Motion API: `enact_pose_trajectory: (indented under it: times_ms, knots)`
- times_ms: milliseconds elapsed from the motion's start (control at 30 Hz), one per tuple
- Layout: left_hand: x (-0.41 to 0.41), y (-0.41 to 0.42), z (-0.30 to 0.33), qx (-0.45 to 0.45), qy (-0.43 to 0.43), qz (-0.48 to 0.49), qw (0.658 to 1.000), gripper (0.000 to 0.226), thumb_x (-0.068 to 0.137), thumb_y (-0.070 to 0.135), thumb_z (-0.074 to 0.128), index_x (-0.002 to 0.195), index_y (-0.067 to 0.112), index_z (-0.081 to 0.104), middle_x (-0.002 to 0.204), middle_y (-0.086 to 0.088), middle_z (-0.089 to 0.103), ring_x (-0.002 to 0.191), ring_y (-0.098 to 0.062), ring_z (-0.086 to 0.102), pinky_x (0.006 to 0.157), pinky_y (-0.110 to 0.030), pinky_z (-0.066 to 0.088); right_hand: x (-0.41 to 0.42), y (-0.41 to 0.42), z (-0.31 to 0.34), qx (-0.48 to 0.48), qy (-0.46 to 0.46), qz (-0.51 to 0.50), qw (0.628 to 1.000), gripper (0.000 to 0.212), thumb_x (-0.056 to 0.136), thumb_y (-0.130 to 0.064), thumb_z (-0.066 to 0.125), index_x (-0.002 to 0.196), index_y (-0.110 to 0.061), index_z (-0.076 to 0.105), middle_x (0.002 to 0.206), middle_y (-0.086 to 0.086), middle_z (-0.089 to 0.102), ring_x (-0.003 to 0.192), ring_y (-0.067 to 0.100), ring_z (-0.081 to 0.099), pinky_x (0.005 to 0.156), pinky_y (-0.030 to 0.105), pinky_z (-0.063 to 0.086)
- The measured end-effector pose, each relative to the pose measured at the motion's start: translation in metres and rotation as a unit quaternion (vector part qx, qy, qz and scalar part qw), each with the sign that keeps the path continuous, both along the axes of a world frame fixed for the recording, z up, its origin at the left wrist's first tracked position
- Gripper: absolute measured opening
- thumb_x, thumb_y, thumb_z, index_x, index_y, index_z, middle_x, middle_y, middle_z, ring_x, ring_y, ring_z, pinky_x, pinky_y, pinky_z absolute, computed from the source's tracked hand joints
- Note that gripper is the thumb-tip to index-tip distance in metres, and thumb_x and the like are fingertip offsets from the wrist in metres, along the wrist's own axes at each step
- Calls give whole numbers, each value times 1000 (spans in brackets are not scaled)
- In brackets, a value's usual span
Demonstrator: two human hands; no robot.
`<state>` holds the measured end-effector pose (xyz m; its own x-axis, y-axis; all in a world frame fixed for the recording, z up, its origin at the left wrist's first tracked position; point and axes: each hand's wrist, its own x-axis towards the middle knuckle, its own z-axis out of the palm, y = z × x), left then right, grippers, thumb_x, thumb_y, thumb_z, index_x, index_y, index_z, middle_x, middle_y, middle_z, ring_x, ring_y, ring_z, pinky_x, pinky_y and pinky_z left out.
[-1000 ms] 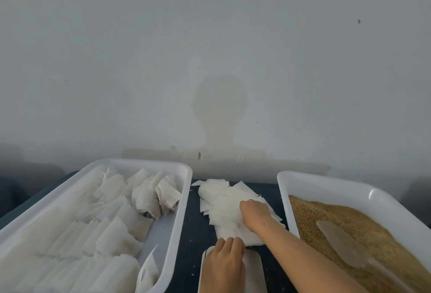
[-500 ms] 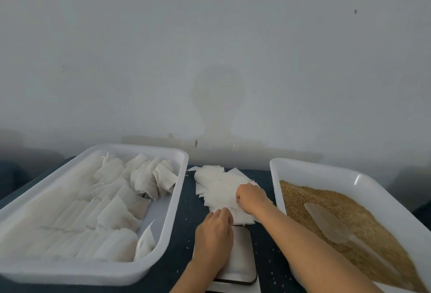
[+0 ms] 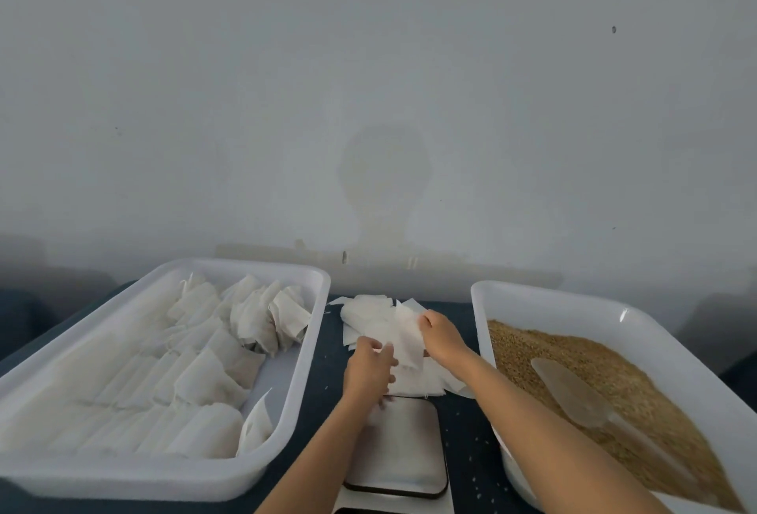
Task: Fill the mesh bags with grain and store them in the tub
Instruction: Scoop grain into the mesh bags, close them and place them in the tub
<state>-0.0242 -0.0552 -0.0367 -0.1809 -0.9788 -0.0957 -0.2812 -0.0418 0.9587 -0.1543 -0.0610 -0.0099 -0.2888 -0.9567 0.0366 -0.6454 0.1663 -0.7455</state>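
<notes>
A loose pile of empty white mesh bags (image 3: 368, 319) lies on the dark table between two white tubs. One bag (image 3: 409, 339) is lifted off the pile: my right hand (image 3: 440, 335) pinches its upper right edge and my left hand (image 3: 368, 368) pinches its lower left edge. The left tub (image 3: 315, 333) holds several filled bags (image 3: 196, 374) in rows. The right tub (image 3: 573, 304) holds brown grain (image 3: 594, 358) with a pale scoop (image 3: 573, 394) lying in it.
A small scale with a metal plate (image 3: 403, 448) sits on the table just below my left hand. Scattered grains dot the dark table (image 3: 467, 423). A grey wall stands right behind the tubs.
My left hand moved up from the scale to the pile and took hold of a bag. My right hand lifted that bag's edge off the pile. The view tilted down.
</notes>
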Motion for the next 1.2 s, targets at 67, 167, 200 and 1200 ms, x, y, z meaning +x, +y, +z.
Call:
enact_pose_trajectory:
  times_ms: [67,167,200,1200]
  knots:
    - [-4,-2,10,89,130,-25,987,40,98,39,44,124,9,41,111,-6,57,90,-20,60,66,-25,52,-3,9,13,-36,-104,27,994,29,102,-19,31,78,-9,42,79,8,43,73,15,44,62,21,43]
    - [-8,1,23,88,195,-78,974,40,92,44,53,115,11,52,112,-5,59,96,-18,64,71,-25,56,-16,35,35,-72,-306,67,947,24,101,-21,40,85,-11,54,76,4,54,72,14,53,62,23,47]
    - [-11,3,27,76,215,-94,969,34,91,40,57,111,12,55,107,-4,63,91,-15,66,70,-24,55,-24,46,42,-86,-361,73,926,23,100,-21,43,87,-11,58,75,2,58,70,12,56,60,24,48]
    - [-154,85,37,-35,138,-410,901,25,99,17,46,89,-2,59,81,-12,59,72,-19,59,76,-31,54,-149,174,11,-85,-299,-37,950,33,95,-8,47,68,-13,65,60,2,59,57,16,59,57,29,48]
